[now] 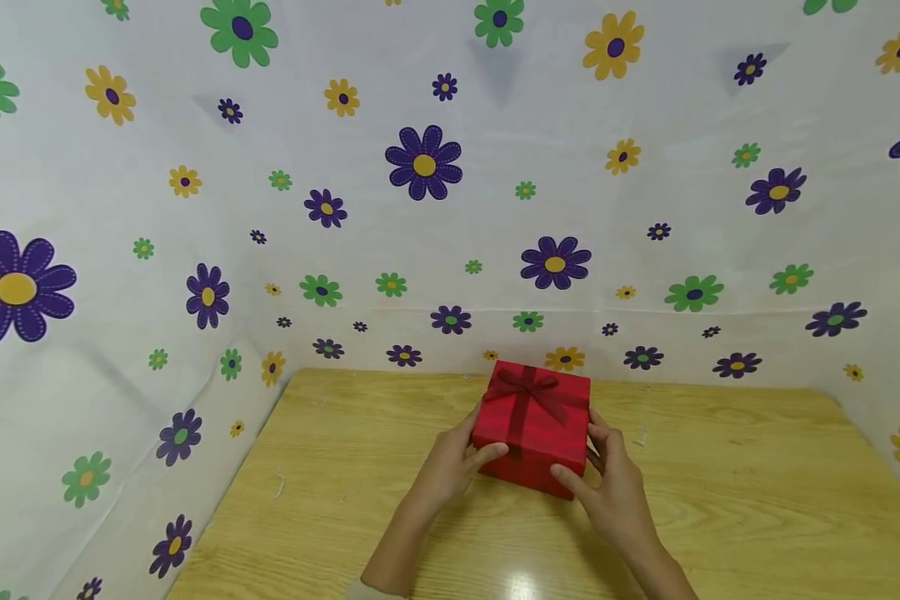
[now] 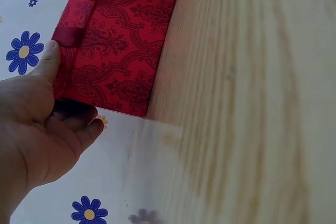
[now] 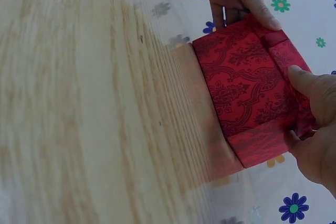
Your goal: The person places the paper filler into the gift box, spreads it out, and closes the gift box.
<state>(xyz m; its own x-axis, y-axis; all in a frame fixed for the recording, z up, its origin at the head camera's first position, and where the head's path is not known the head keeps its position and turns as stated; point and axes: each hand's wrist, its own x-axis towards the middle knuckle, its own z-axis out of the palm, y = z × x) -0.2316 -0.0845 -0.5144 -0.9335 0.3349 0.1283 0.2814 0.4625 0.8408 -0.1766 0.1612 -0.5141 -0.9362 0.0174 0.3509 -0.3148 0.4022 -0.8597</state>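
Note:
A red gift box (image 1: 532, 425) with a dark red ribbon and bow (image 1: 528, 385) on its lid sits at the back middle of the wooden table, turned slightly. My left hand (image 1: 450, 462) grips its left side, the thumb on the front near the lid's edge. On the opposite side my right hand (image 1: 613, 483) holds the box, its thumb on the front right corner area. Both wrist views show a dark scroll pattern on the box walls (image 2: 126, 45) and the lid's rim (image 3: 286, 59) under the thumbs. The fingers behind the box are partly hidden.
A white cloth with purple, green and yellow flowers (image 1: 375, 250) hangs behind the table and along both sides. Small whitish scraps (image 1: 280, 486) lie on the wooden table top (image 1: 330, 517).

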